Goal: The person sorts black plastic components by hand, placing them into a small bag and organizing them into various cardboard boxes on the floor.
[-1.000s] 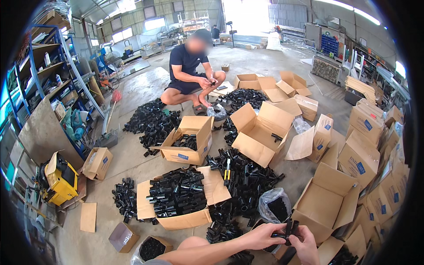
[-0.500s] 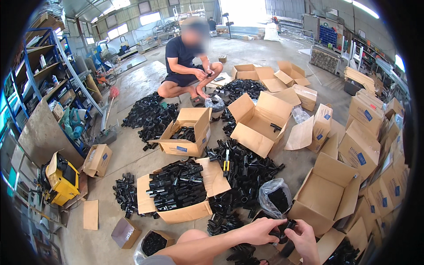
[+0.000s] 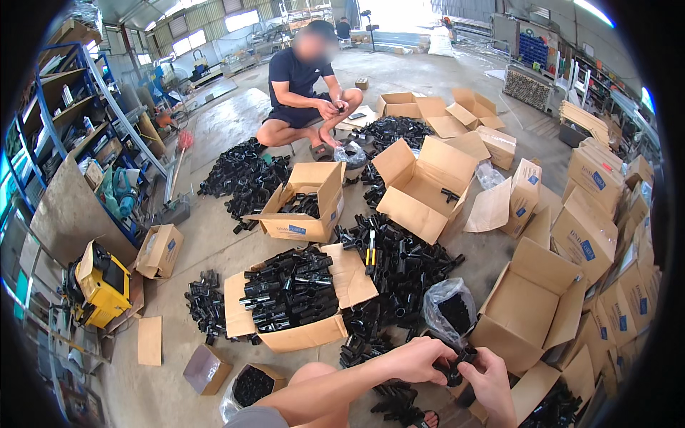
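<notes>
At the lower right, my left hand (image 3: pixel 422 361) and my right hand (image 3: pixel 491 379) are closed on one small black tubular fitting (image 3: pixel 452 372). The fingers cover much of it. Just beyond it stands a clear plastic bag (image 3: pixel 457 308) of small black parts. A heap of black tube fittings (image 3: pixel 399 274) spreads over the floor farther off. To the left, an open carton (image 3: pixel 303 338) is stacked full of similar black fittings. A yellow-and-black handled tool (image 3: pixel 370 253) lies on the heap.
Right of my hands stands an open carton (image 3: pixel 510 314), with stacked closed cartons (image 3: pixel 585 239) beyond. Across the heaps a person (image 3: pixel 300 89) sits holding a small dark part. A bag-lined box (image 3: pixel 251 385) of small black parts is by my knee. A yellow machine (image 3: pixel 103 292) stands left.
My left fingers have curled in around the fitting, where the index finger was stretched over it. Both hands remain together; the view has shifted slightly.
</notes>
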`<state>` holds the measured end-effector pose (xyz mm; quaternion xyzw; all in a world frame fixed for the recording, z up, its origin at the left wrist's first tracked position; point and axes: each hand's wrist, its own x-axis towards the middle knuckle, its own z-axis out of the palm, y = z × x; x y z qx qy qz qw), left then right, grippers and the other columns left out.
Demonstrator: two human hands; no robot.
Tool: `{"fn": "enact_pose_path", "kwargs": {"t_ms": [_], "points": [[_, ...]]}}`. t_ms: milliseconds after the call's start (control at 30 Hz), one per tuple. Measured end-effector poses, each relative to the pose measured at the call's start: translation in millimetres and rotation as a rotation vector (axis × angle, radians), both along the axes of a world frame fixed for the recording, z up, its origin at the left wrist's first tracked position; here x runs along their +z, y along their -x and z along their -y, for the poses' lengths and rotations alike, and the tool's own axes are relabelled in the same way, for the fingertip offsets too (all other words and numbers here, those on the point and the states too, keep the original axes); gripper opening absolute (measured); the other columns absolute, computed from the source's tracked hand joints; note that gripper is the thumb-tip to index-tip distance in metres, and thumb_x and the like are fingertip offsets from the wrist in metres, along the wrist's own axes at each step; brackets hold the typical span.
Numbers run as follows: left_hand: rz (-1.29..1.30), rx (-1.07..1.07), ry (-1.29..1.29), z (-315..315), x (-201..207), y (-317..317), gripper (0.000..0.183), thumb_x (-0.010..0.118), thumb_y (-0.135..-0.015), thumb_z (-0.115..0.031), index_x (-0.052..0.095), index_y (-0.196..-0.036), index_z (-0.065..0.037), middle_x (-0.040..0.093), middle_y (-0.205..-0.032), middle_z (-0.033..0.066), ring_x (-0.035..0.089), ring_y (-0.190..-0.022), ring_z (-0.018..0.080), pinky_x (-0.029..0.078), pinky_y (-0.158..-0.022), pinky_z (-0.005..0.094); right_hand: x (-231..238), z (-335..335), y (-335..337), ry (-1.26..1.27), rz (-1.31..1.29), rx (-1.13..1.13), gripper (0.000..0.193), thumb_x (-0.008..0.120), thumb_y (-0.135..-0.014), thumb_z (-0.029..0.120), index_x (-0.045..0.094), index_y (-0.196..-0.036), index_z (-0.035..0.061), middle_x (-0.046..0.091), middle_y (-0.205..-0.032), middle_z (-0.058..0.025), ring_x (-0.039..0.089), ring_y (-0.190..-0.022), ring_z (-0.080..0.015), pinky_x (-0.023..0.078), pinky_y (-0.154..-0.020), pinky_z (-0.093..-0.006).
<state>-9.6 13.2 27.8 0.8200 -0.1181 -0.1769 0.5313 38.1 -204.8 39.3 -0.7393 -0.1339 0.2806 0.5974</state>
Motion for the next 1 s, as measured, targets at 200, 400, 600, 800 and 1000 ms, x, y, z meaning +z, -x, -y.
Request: {"fn": "enact_pose_path", "kwargs": {"t_ms": [200,400,600,800,1000], "points": [[-0.018,-0.125,-0.08,-13,10,0,0.052,0.082,-0.075,-0.022,0.069,-0.122,-0.004,0.076,-0.102,0.0158,0.073,-0.097,0.0319,0.056,-0.086,0.0403,-6,3,-1,0.032,-0.095,0.115,0.017,0.07,-0.09,0.002,0.068,-0.105,-0.0051,0.071,-0.088,-0.0042,0.063,-0.077,-0.009,0.05,-0.07,-0.0245],[-0.053,-0.054,0.023,-9,6,5,0.051,0.082,-0.077,-0.022,0.068,-0.121,-0.003,0.075,-0.106,0.0159,0.073,-0.099,0.0293,0.056,-0.088,0.0394,11,-3,3,0.069,-0.069,0.046,0.01,0.068,-0.092,0.002,0.068,-0.1,-0.0043,0.07,-0.085,-0.0039,0.063,-0.076,-0.0091,0.05,-0.069,-0.0241],[-0.038,-0.085,0.044,-6,5,1,0.048,0.08,-0.08,-0.02,0.066,-0.123,-0.003,0.076,-0.106,0.0147,0.073,-0.1,0.0273,0.055,-0.09,0.0378,11,-2,7,0.011,-0.044,0.013,0.009,0.068,-0.092,0.003,0.067,-0.098,-0.0042,0.07,-0.084,-0.0037,0.063,-0.075,-0.0085,0.05,-0.069,-0.0245],[-0.078,-0.046,0.146,-7,4,4,0.046,0.078,-0.083,-0.02,0.066,-0.124,-0.003,0.076,-0.107,0.0131,0.072,-0.099,0.0248,0.055,-0.09,0.0378,18,-4,7,-0.016,-0.06,0.006,0.01,0.067,-0.092,0.002,0.067,-0.099,-0.0047,0.07,-0.085,-0.0038,0.063,-0.077,-0.0091,0.05,-0.07,-0.025],[-0.011,-0.11,-0.007,-2,5,0,0.051,0.077,-0.083,-0.021,0.064,-0.129,-0.004,0.075,-0.108,0.0141,0.072,-0.1,0.0302,0.054,-0.088,0.0392,10,-2,9,-0.031,-0.031,0.007,0.013,0.067,-0.092,0.001,0.066,-0.103,-0.0049,0.07,-0.089,-0.0044,0.063,-0.078,-0.0097,0.051,-0.071,-0.0253]]}}
